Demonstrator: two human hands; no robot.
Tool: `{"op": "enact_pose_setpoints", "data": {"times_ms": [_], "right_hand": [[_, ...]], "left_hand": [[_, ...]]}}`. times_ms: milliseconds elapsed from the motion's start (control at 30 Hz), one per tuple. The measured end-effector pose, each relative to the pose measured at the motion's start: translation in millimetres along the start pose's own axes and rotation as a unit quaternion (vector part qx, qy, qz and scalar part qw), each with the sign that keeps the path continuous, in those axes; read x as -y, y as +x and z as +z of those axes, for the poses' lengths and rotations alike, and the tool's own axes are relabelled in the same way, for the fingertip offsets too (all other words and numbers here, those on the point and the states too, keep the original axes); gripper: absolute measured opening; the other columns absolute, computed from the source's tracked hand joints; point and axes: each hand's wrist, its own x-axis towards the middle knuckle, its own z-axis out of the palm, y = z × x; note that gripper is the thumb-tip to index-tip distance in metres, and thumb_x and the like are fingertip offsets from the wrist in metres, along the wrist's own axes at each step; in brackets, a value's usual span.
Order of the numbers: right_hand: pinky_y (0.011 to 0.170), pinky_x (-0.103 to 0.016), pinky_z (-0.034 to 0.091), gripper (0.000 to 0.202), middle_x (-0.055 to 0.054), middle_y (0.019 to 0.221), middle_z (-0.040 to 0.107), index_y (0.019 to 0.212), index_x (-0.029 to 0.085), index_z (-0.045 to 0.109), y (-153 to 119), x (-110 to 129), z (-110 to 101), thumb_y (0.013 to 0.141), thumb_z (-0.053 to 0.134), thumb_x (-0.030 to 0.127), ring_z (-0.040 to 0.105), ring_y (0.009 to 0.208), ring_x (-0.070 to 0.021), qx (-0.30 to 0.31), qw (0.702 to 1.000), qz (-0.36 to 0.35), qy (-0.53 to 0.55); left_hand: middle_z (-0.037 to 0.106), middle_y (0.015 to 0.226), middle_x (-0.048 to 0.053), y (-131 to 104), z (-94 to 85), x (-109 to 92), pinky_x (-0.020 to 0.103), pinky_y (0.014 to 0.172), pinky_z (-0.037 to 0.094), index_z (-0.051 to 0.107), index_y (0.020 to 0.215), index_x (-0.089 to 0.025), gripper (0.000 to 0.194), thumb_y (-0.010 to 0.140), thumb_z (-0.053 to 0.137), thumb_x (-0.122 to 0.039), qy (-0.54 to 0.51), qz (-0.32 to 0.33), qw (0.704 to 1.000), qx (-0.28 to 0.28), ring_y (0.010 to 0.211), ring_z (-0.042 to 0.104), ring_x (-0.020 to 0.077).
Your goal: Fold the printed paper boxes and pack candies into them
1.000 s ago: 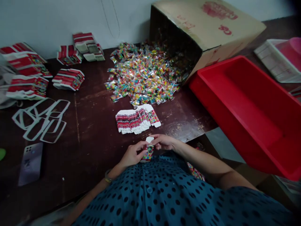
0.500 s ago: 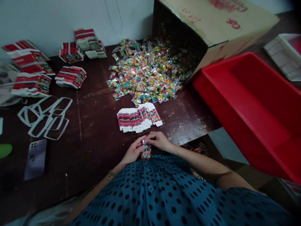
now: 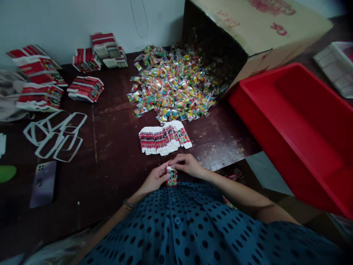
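A dark, scuffed wooden table [image 3: 110, 147] stands against a pale wall [image 3: 68, 22]. A cardboard carton [image 3: 248, 33] lies tipped on its side at the far edge, and a heap of small bright candy packets [image 3: 173, 88] spills from its mouth across the tabletop. To the right a red plastic tub [image 3: 292, 125] sits tilted, nothing visible inside it. A fanned stack of flat printed cartons [image 3: 162, 138] lies just beyond the hands, with more bundles [image 3: 41, 81] at the far left. At the near table edge, the left hand [image 3: 154, 179] and right hand [image 3: 189, 164] pinch a small printed box [image 3: 171, 177] between curled fingertips, upright against the person's body.
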Motion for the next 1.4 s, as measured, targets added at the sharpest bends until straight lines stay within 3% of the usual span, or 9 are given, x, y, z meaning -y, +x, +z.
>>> {"op": "enact_pose_setpoints", "data": {"times_ms": [467, 567, 633, 700, 800, 967, 1133, 1300, 1400], "right_hand": [[0.091, -0.033, 0.045, 0.032, -0.009, 0.109, 0.063, 0.116, 0.02, 0.064, 0.6, 2.5, -18.1, 0.084, 0.061, 0.024, 0.056, 0.102, -0.019, 0.159, 0.949, -0.192, -0.194], [0.092, -0.033, 0.042, 0.023, -0.007, 0.108, 0.063, 0.107, 0.021, 0.066, 32.4, -17.2, -68.8, 0.087, 0.059, 0.03, 0.054, 0.102, -0.0185, -0.053, 0.948, -0.126, -0.286], [0.098, -0.04, 0.036, 0.033, -0.012, 0.118, 0.058, 0.115, 0.018, 0.061, 53.1, -35.9, -115.4, 0.086, 0.059, 0.033, 0.047, 0.112, -0.0234, -0.253, 0.901, -0.036, -0.351], [0.099, -0.046, 0.031, 0.05, -0.02, 0.129, 0.05, 0.127, 0.011, 0.052, 64.0, -55.4, -155.6, 0.083, 0.063, 0.032, 0.04, 0.118, -0.0287, -0.312, 0.873, 0.0, -0.374], [0.096, -0.045, 0.031, 0.037, -0.017, 0.12, 0.057, 0.12, 0.012, 0.057, 59.2, -78.8, -180.4, 0.086, 0.057, 0.026, 0.044, 0.111, -0.0276, -0.313, 0.863, 0.012, -0.395], [0.092, -0.042, 0.036, 0.025, -0.012, 0.116, 0.06, 0.108, 0.019, 0.063, 45.6, -90.8, -157.0, 0.087, 0.05, 0.023, 0.047, 0.107, -0.0261, -0.324, 0.849, -0.011, -0.418], [0.097, -0.047, 0.035, 0.032, -0.012, 0.132, 0.051, 0.118, 0.021, 0.061, 60.8, -87.5, -151.2, 0.087, 0.052, 0.028, 0.039, 0.121, -0.0294, -0.33, 0.824, -0.004, -0.461], [0.098, -0.047, 0.036, 0.021, -0.011, 0.124, 0.056, 0.097, 0.022, 0.071, 30.9, -63.3, -128.7, 0.089, 0.053, 0.03, 0.044, 0.116, -0.0276, -0.345, 0.848, -0.017, -0.402], [0.088, -0.038, 0.045, 0.024, -0.008, 0.106, 0.064, 0.1, 0.023, 0.07, 2.9, -31.7, -87.4, 0.091, 0.051, 0.034, 0.056, 0.099, -0.0225, -0.324, 0.918, -0.021, -0.228]], "left_hand": [[0.057, 0.131, 0.014, 0.4, -6.3, -0.1, 0.039, 0.102, 0.039, 0.055, 0.128, -0.014, 0.06, 0.07, 0.07, -0.023, 0.09, 0.008, 0.996, -0.008, 0.117, 0.055, 0.0256], [0.058, 0.131, 0.01, 0.9, -16.3, -27.4, 0.036, 0.099, 0.04, 0.051, 0.133, -0.018, 0.064, 0.07, 0.065, -0.018, 0.221, -0.001, 0.975, 0.033, 0.115, 0.055, 0.0239], [0.068, 0.115, 0.006, -1.9, -28.6, -44.0, 0.032, 0.091, 0.044, 0.058, 0.127, -0.02, 0.059, 0.068, 0.063, -0.017, 0.32, -0.048, 0.941, 0.095, 0.101, 0.061, 0.0224], [0.072, 0.096, 0.003, -6.2, -41.4, -54.6, 0.028, 0.08, 0.047, 0.069, 0.108, -0.02, 0.044, 0.064, 0.065, -0.017, 0.394, -0.089, 0.903, 0.145, 0.087, 0.063, 0.0209], [0.069, 0.077, 0.001, -10.4, -52.8, -61.0, 0.023, 0.064, 0.046, 0.07, 0.084, -0.017, 0.021, 0.064, 0.067, -0.022, 0.406, -0.116, 0.892, 0.163, 0.071, 0.061, 0.0174], [0.064, 0.107, 0.008, 4.8, -39.8, -58.8, 0.028, 0.064, 0.052, 0.049, 0.119, -0.02, 0.046, 0.078, 0.062, -0.035, 0.214, -0.092, 0.971, 0.056, 0.082, 0.064, 0.0183], [0.062, 0.099, 0.007, 39.8, -3.4, -42.2, 0.03, 0.062, 0.056, 0.048, 0.117, -0.019, 0.046, 0.077, 0.065, -0.031, 0.107, -0.062, 0.988, 0.09, 0.081, 0.065, 0.0188], [0.062, 0.092, 0.005, 56.8, 16.8, -35.6, 0.028, 0.058, 0.057, 0.047, 0.116, -0.019, 0.046, 0.075, 0.065, -0.028, 0.05, -0.041, 0.997, 0.044, 0.077, 0.064, 0.0172], [0.062, 0.092, 0.005, 59.3, 19.8, -37.5, 0.026, 0.056, 0.056, 0.048, 0.118, -0.018, 0.047, 0.075, 0.066, -0.027, 0.049, -0.032, 0.998, 0.005, 0.074, 0.064, 0.0159]]}}
